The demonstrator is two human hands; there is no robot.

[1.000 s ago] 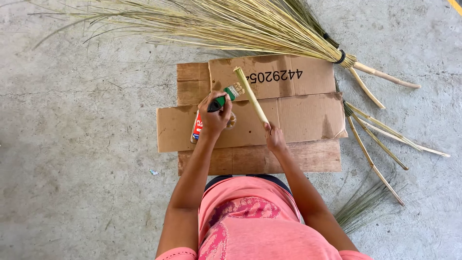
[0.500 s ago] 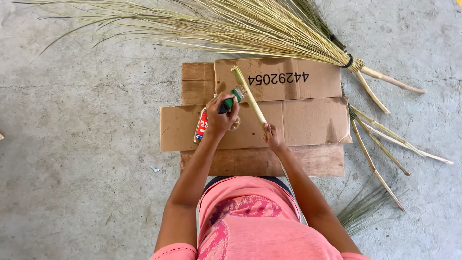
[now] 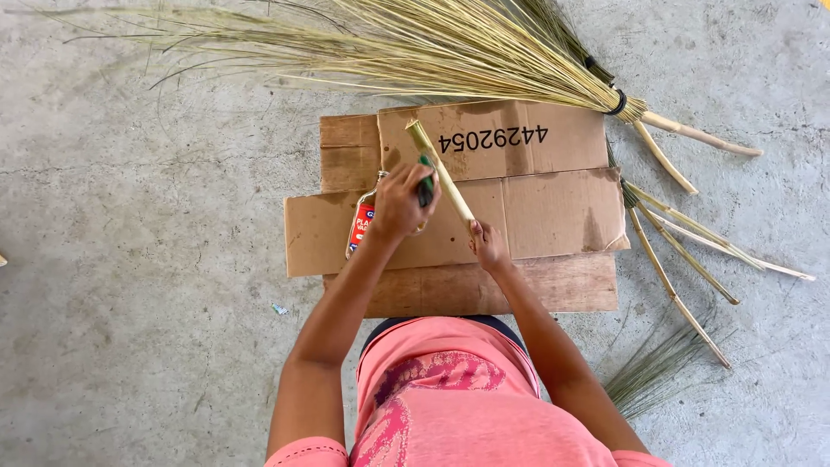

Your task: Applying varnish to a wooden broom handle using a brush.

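My right hand (image 3: pixel 489 245) grips the near end of a pale bamboo stick (image 3: pixel 439 169) that slants up and away over flattened cardboard (image 3: pixel 536 207). My left hand (image 3: pixel 400 203) holds a small green-handled brush (image 3: pixel 425 182) against the middle of the stick. A red and white can (image 3: pixel 360 227) lies on the cardboard just left of my left hand, partly hidden by it.
Grass brooms (image 3: pixel 415 47) with stick handles lie fanned across the concrete floor beyond the cardboard. More bamboo sticks (image 3: pixel 679 251) and a loose tuft of grass (image 3: pixel 653 372) lie to the right. A wooden board (image 3: pixel 562 285) sits under the cardboard's near edge.
My left hand has slid the brush a little up along the stick, toward its far end. The right hand keeps its hold on the stick.
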